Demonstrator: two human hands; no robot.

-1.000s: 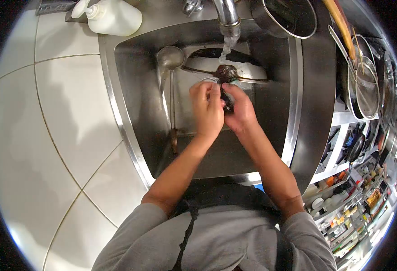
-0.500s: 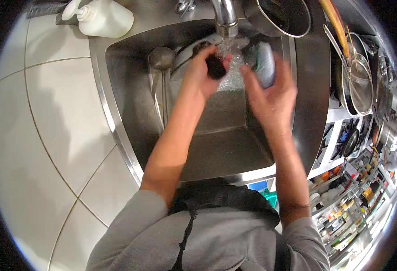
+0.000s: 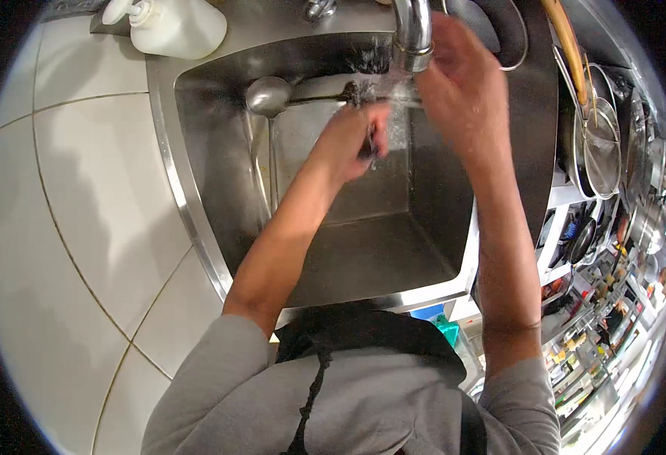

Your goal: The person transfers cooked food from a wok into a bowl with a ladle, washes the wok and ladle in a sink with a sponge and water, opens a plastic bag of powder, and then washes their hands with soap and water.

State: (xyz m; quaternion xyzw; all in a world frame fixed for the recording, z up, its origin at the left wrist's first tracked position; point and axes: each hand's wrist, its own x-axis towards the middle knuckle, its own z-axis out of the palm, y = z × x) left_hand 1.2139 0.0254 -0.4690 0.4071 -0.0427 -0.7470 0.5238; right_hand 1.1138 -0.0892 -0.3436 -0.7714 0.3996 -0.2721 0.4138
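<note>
My left hand (image 3: 352, 142) is closed around a dark handle (image 3: 369, 142) below the running water, low inside the steel sink (image 3: 378, 258). I cannot tell what kind of utensil the handle belongs to. Just right of the faucet (image 3: 412, 34), my right hand (image 3: 469, 87) is raised, smeared by motion, its fingers partly hidden behind the spout. A metal ladle (image 3: 268, 96) lies at the sink's left side, its long handle running toward me. From the ladle's bowl a thin dark rod (image 3: 314, 99) stretches rightward under the stream.
A white pump bottle (image 3: 177, 29) stands at the back left on the tiled counter (image 3: 113, 189). Behind my right hand sits a metal pot (image 3: 509, 34). Strainers (image 3: 602, 144) hang at the right, above crowded shelves.
My right hand has moved up and away from the left, toward the faucet's far side; the sponge it held no longer shows. My left hand has dropped slightly, still gripping the dark handle.
</note>
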